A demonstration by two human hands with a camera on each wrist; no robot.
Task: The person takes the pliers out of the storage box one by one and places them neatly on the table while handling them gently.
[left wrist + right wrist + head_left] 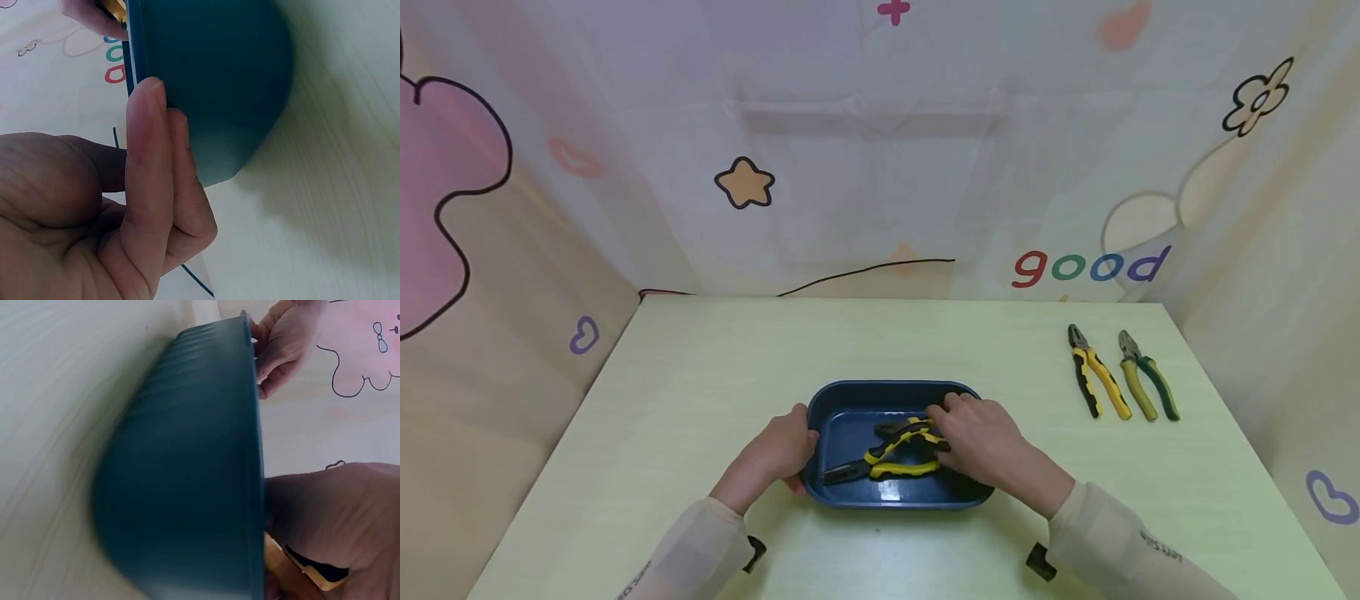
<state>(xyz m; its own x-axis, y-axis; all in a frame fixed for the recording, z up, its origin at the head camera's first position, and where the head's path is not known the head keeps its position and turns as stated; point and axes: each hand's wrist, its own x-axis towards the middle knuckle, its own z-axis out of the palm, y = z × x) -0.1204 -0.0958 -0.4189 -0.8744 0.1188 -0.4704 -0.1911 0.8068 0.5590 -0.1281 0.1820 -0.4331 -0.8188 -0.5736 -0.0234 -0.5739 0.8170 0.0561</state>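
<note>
Pliers point(904, 471) lie in the blue tray point(842, 442) on the worktop point(737, 350), heads towards nine o'clock. At that side the left hand point(786, 446) pinches the rim, probably steadying it. At three o'clock, where the handles point, the right hand point(981, 437) grips yellow-and-black handles; its fingers hide their ends, so how many it holds I cannot tell.

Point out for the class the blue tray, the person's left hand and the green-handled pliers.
Blue tray point(848, 437): head view, on its bare inner floor.
Left hand point(782, 444): head view, on the middle of the hand.
Green-handled pliers point(1137, 390): head view, on the lighter handle.
</note>
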